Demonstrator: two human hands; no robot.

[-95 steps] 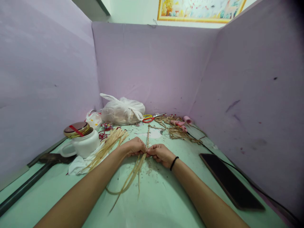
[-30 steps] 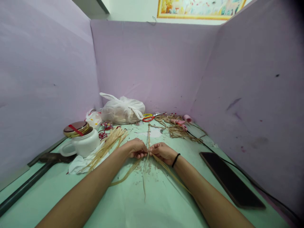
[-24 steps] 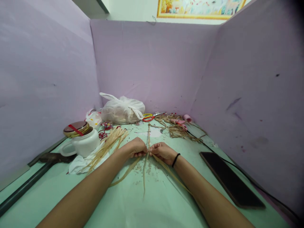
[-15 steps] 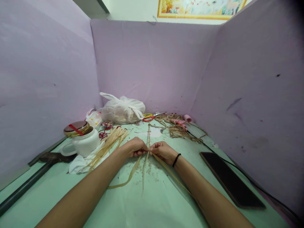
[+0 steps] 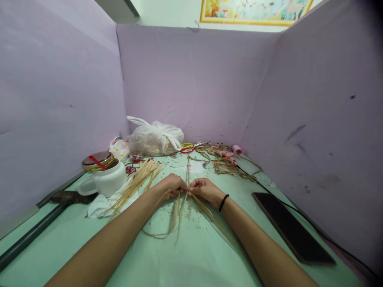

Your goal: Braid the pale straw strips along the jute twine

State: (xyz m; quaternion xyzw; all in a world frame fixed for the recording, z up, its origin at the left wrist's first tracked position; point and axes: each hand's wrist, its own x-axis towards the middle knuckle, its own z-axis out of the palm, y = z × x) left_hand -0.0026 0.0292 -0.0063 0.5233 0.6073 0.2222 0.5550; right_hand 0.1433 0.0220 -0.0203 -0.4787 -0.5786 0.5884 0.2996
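My left hand (image 5: 171, 186) and my right hand (image 5: 204, 190) meet at the middle of the green table (image 5: 185, 263), both pinched on a plaited straw cord (image 5: 188, 169) that runs away from me toward the back. Loose straw strands (image 5: 177, 215) trail from the pinch toward me: one curls left, one lies straight, one passes under my right wrist, which wears a black band. A bundle of spare straw strips (image 5: 136, 182) lies just left of my left hand.
A white mug (image 5: 103, 179) with a gold lid stands at the left on white cloth. A white plastic bag (image 5: 154, 138), red-handled scissors (image 5: 189, 148) and tangled twine (image 5: 223, 163) lie at the back. A dark phone (image 5: 291, 227) lies right. Purple partitions enclose three sides.
The loose strands have shifted: from one bunch they spread apart, and the left strand now curls inward nearer the middle. Both hands stay pinched at the same spot.
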